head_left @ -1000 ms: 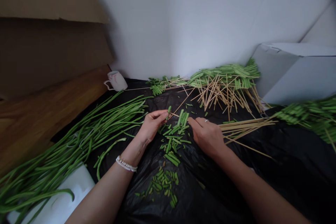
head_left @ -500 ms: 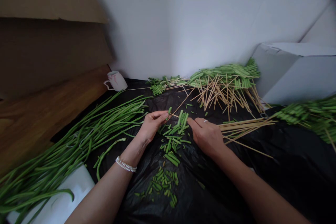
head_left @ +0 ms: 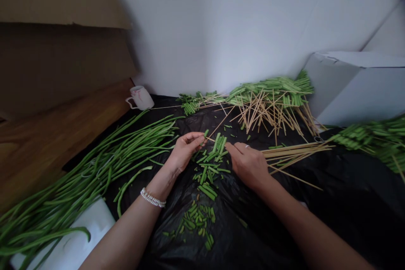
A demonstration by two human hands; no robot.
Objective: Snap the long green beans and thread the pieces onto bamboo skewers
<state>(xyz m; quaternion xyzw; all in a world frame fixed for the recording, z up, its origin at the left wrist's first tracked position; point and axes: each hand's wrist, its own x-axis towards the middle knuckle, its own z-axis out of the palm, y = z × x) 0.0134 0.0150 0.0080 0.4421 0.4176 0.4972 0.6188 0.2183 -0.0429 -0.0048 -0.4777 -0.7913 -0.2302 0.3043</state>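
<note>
Between thumb and fingers, my left hand (head_left: 186, 148) pinches a short green bean piece (head_left: 206, 133) at the thin tip of a wooden skewer (head_left: 211, 139). My right hand (head_left: 248, 161) is closed around the skewer's other side, hiding much of it. Cut bean pieces (head_left: 220, 145) sit crosswise at the skewer, close to the right fingers; which of them are threaded is hard to tell. Below the hands, more loose cut pieces (head_left: 207, 191) lie on black plastic sheeting (head_left: 253, 236). Small bean ends (head_left: 196, 217) are heaped nearer to me.
Long whole beans (head_left: 104, 168) spread over the left side, partly on a white object (head_left: 91, 228). Filled skewers (head_left: 268, 93) are piled along the wall, with another pile (head_left: 376, 137) at right. Bare skewers (head_left: 294, 154) lie beside my right hand. A mug (head_left: 141, 98) stands back left; a white box (head_left: 357, 84) back right.
Both hands keep nearly the same pose. My left hand and its bean piece have shifted very slightly to the right, toward the pieces near my right hand.
</note>
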